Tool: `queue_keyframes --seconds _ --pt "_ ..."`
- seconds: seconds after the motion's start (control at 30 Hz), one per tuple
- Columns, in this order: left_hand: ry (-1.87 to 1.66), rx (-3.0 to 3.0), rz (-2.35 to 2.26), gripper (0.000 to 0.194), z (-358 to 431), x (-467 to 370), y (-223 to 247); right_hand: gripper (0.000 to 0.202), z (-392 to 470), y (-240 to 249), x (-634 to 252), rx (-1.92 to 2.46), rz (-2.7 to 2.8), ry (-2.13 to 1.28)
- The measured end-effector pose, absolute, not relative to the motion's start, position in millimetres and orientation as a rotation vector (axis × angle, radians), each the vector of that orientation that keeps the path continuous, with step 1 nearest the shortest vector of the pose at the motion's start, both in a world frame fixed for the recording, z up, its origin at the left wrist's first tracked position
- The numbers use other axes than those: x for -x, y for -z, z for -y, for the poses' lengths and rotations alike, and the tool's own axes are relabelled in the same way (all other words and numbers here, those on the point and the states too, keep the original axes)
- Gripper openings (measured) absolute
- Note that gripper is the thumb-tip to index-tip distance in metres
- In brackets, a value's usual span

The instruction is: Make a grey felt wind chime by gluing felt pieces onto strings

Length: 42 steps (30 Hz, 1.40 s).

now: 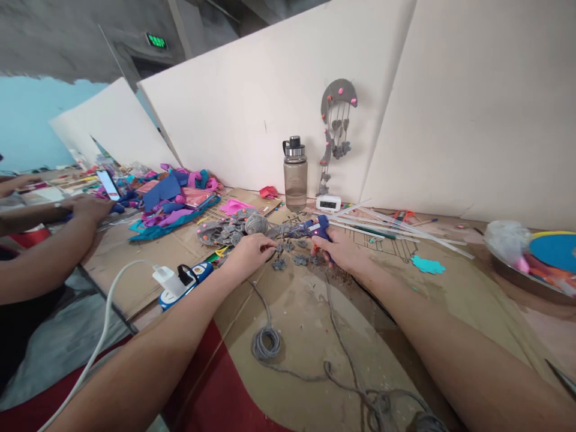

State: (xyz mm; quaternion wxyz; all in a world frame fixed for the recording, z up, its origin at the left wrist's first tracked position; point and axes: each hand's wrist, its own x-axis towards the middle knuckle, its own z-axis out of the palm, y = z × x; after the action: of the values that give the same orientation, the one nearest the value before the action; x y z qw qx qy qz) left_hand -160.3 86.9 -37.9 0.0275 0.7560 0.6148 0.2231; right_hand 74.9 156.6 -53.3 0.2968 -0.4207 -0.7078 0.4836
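Note:
My right hand (337,249) is wrapped round the handle of a blue glue gun (318,228), whose nozzle points left. My left hand (252,255) is closed, with thumb and fingers pinched together beside the grey pieces; what lies between the fingertips is too small to make out. Small grey flower shapes (300,259) lie between the two hands. A ball of grey yarn (256,224) rests just behind my left hand, next to a pile of grey felt pieces (220,231). Coiled grey cord (266,344) lies nearer to me.
A water bottle (296,180) and a small digital clock (328,203) stand behind. Glue sticks (405,228) lie at the right, near a metal bowl (524,282). A power strip (186,285) and colourful fabric scraps (168,195) are left, beside another person's arms (58,252).

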Motion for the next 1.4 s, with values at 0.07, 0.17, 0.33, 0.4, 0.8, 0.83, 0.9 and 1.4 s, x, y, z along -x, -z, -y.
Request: queue_keyframes --seconds 0.07,0.17,0.33,0.4,0.8,0.83,0.9,1.4 --pt "-0.614 -2.267 -1.97 0.023 -85 155 38 0.012 -156 55 -73 1.136 1.902 -1.258" --pt "-0.526 -2.134 -2.121 0.032 -85 150 40 0.014 -158 61 -72 1.151 1.915 -1.23" --pt "-0.583 -2.044 -2.21 0.025 -92 149 46 0.016 -161 65 -73 1.154 1.894 -1.242" --pt "-0.585 -2.057 -2.205 0.02 -94 151 48 0.015 -159 64 -73 1.159 1.88 -1.247" --pt "-0.576 -2.175 -2.176 0.032 -94 148 50 0.016 -153 54 -73 1.193 1.844 -1.264" --pt "-0.582 -2.17 -2.176 0.035 -94 147 49 0.016 -153 55 -73 1.197 1.845 -1.262" --pt "-0.589 -2.141 -2.194 0.041 -94 144 48 0.016 -154 56 -73 1.197 1.845 -1.255" --pt "-0.886 -2.179 -2.09 0.022 -93 140 54 0.017 -160 63 -75 1.163 1.854 -1.241"
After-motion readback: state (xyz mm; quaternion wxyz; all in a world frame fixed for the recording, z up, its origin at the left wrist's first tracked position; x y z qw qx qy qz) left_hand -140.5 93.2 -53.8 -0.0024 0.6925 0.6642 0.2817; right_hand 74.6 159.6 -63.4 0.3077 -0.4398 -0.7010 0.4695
